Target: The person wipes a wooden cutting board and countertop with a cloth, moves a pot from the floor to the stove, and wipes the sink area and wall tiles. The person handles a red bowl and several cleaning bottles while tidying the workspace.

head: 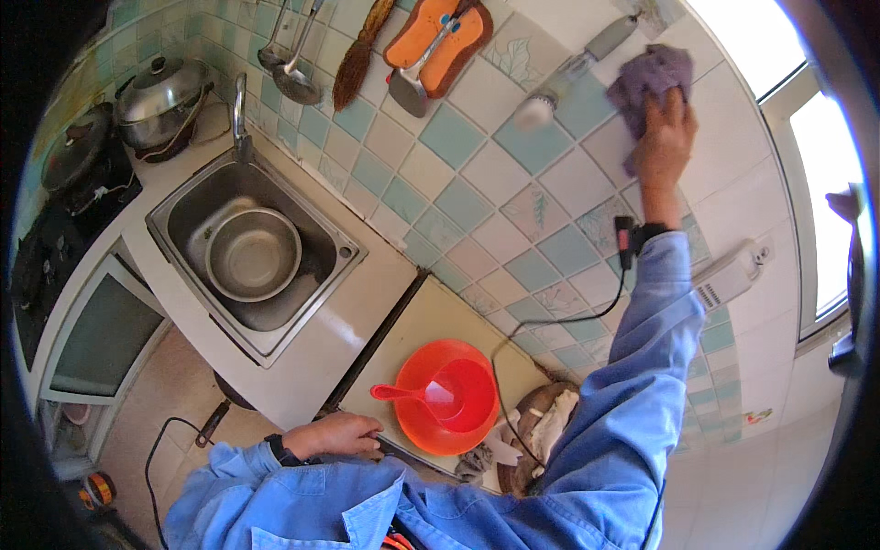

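Note:
High on the tiled wall (505,254), my right hand (663,141) grips a crumpled purple-grey cloth (650,79) and presses it to the surface. My left hand (335,436) is low, at the counter's front edge, with nothing in it; its fingers are loosely extended. Just to the right of that hand stands an orange plastic basin (412,423) with a red plastic dipper (457,388) inside, the handle pointing left. Left of the cloth, a grey-handled utensil (612,36) hangs on the wall, its lower part blurred.
A metal bowl (254,254) sits in the stainless sink (309,313) below a faucet (239,110). Ladles (295,79), a brush (357,65) and a turner (412,89) hang above. A white power strip (732,275) and a dangling black cable (564,321) are near my right arm; a window (818,172) is rightward.

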Demonstrator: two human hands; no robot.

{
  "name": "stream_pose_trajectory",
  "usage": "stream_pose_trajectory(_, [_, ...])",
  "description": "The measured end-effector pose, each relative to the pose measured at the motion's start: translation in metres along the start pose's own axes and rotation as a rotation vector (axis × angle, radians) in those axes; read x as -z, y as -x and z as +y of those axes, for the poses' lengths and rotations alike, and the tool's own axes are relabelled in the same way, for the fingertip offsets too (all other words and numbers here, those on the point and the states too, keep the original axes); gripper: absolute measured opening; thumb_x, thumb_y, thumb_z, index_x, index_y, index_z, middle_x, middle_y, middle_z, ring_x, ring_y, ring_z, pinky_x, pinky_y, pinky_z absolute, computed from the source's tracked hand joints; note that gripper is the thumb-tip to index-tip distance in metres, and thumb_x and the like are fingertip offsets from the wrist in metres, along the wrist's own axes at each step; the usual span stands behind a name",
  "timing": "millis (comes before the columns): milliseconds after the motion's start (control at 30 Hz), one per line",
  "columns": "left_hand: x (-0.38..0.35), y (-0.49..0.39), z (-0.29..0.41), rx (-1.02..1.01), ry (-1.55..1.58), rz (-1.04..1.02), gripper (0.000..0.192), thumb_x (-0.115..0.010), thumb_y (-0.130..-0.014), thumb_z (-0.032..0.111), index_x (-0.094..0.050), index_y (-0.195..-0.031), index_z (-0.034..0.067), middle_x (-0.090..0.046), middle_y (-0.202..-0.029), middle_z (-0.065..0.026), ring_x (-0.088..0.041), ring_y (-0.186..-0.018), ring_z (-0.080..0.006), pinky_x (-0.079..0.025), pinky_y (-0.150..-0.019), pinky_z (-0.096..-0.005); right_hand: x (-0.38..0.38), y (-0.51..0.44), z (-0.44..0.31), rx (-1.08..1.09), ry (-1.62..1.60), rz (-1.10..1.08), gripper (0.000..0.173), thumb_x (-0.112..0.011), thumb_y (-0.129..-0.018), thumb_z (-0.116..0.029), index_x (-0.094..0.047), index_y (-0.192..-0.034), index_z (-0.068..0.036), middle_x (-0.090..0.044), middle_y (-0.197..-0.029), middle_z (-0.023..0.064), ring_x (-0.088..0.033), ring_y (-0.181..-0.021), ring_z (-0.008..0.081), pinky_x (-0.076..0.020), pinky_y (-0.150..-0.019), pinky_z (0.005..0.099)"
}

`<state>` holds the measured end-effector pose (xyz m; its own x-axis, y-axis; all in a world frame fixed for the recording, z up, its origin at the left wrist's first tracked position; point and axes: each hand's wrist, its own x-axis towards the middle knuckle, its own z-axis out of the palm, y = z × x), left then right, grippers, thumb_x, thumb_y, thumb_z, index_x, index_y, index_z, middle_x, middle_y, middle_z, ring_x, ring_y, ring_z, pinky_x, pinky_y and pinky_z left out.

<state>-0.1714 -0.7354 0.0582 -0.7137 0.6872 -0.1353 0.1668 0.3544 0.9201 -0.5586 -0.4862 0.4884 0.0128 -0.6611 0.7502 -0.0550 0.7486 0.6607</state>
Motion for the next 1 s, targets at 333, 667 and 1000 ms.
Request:
stream_pose_trajectory(333, [-0.016, 0.016, 0.006, 0.090, 0.038, -0.010, 0.043, -0.064, -0.089, 0.031, -0.060, -0.121, 0.001, -0.069, -0.108, -0.0192, -0.067, -0.100, -0.0348, -0.053, -0.085, -0.0420, 0.049, 0.222, -0.134, -0.158, -0.655, -0.409, 0.043, -0.064, -0.082, -0.010, -0.055, -0.124, -0.007, -0.054, -0.115, 0.0181, -0.056, -0.096, 0.0386, -0.0472, -0.082, 0.0468])
stream_pose_trajectory(667, [-0.044, 0.019, 0.032, 0.181, -0.078, -0.024, 0.044, -0.065, -0.090, 0.027, -0.059, -0.125, 0.001, -0.068, -0.112, -0.0181, -0.066, -0.104, -0.0322, -0.053, -0.089, -0.0408, 0.083, 0.182, 0.046, -0.361, -0.099, -0.126, 0.031, -0.064, -0.079, -0.002, -0.069, -0.109, -0.003, -0.056, -0.134, 0.0177, -0.054, -0.117, 0.0374, -0.0463, -0.096, 0.0456])
stream_pose_trajectory(1000, [-0.078, 0.027, 0.037, 0.216, -0.002, -0.010, 0.042, -0.064, -0.088, 0.024, -0.060, -0.121, -0.001, -0.068, -0.109, -0.0214, -0.066, -0.099, -0.0364, -0.054, -0.085, -0.0432, 0.072, 0.325, -0.072, -0.049, -0.482, -0.366, 0.035, -0.062, -0.084, -0.008, -0.063, -0.120, -0.009, -0.056, -0.126, 0.0137, -0.054, -0.110, 0.0370, -0.0469, -0.092, 0.0459])
